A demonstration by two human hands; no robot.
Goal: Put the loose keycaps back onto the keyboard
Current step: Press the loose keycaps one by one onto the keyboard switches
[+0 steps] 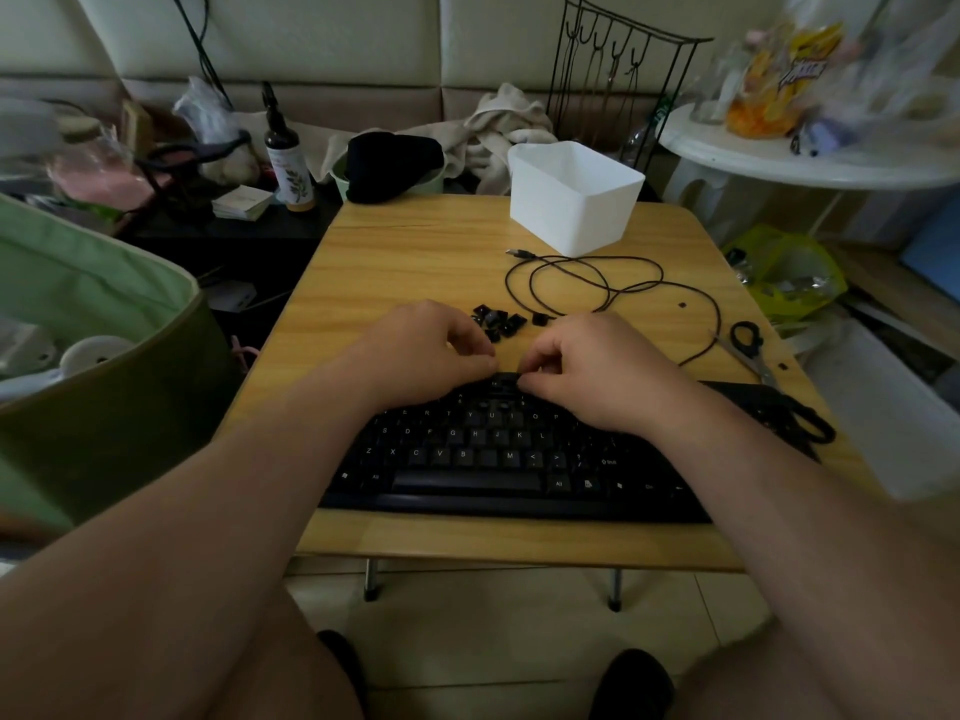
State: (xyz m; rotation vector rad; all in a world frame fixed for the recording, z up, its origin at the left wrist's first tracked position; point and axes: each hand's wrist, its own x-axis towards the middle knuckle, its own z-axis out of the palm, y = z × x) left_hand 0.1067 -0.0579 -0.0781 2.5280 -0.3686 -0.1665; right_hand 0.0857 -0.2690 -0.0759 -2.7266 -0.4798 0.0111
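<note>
Both forearms are bare to the frame edge, with no sleeves, watch, bracelet or rings showing on the left hand [421, 350] or the right hand [597, 371]. Bare knees show at the bottom, and dark footwear [636, 680] covers the feet.

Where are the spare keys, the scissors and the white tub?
loose keycaps [496, 322], head view, middle of the pile.
scissors [746, 336], head view, black handle loop.
white tub [574, 220], head view, front wall.

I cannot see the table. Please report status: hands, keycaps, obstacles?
Both hands at keyboard top row, grip unclear. Loose keycaps piled behind. Cable beside pile.
</note>
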